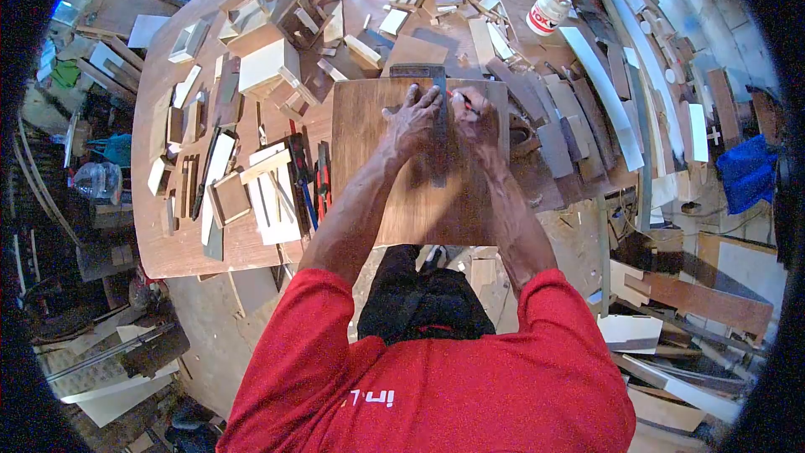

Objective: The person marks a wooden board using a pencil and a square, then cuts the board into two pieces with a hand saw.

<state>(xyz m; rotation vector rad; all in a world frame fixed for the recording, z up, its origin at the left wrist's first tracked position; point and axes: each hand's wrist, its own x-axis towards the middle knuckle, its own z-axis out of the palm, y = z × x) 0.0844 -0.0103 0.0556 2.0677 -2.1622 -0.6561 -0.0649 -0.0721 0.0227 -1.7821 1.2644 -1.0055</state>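
Left hand (412,113) spread, fingers pressing the square (440,138) onto the wooden board (360,151). Right hand (474,113) pinching a slim red marking tool (455,97) just right of the blade. Board at the near edge of the table (159,239), square's stock at its far edge. Red shirt (495,386): white print, "in" readable, rest unclear. White bottle (547,13) far right: red lettering, partly legible.

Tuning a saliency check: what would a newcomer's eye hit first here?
Probably the bright red shirt filling the bottom centre. Next, the two hands at centre: the left hand spread by a dark square on a brown board, the right hand beside it, holding a small red item. Then the white bottle, upper right, among wood offcuts.
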